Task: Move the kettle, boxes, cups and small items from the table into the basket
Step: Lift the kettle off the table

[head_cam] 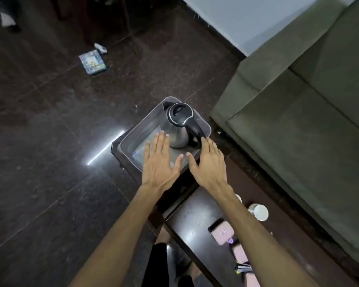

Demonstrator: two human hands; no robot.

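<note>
You are holding your left hand (pixel 159 162) and right hand (pixel 208 163) flat, fingers spread and empty, over the basket (pixel 142 129) where the kettle (pixel 179 124) is standing upright.

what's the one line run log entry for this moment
kettle in basket | left hand open | right hand open | cup, pink box on table

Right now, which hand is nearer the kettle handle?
Right. The right hand has fingertips at the kettle handle; the left hand is open beside the kettle body, farther off.
</note>
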